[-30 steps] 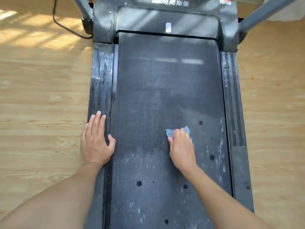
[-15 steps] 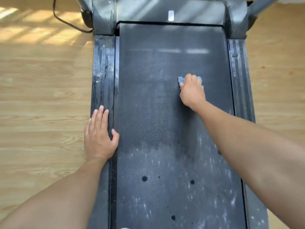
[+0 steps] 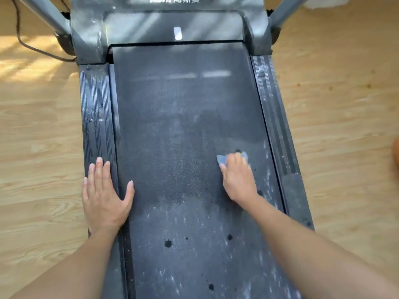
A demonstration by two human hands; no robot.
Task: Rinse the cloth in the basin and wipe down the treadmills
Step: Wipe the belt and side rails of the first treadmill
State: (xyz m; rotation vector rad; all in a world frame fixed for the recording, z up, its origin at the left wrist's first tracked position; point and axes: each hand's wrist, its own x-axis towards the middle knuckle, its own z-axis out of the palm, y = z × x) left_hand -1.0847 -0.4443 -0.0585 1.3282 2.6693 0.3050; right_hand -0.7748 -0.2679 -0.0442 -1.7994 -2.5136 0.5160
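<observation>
Our left hand [image 3: 103, 197] lies flat on the left side rail [image 3: 96, 108] of the treadmill [image 3: 291, 190]. Its fingers [image 3: 99, 169] are straight and pressed together, pointing towards the front, and the thumb is spread out onto the edge of the dark belt [image 3: 183, 126]. Our right hand [image 3: 238, 180] is on the right half of the belt, and its fingers [image 3: 234, 159] are curled over the small blue cloth [image 3: 221, 160], holding it down on the surface. Only the cloth's edges show, past the fingertips and beside the thumb.

The belt looks darker and cleaner around and ahead of the hands. Nearer to us it is paler, with white streaks and specks thickest along the right edge. A few dark round spots [image 3: 168, 243] sit on it too. The right side rail [image 3: 274, 117] is dusty. At the far end we see the grey motor cover [image 3: 172, 24], with a slanted post rising on each side. A black cable [image 3: 28, 47] trails over the sunlit wooden floor [image 3: 38, 147] to the left.
</observation>
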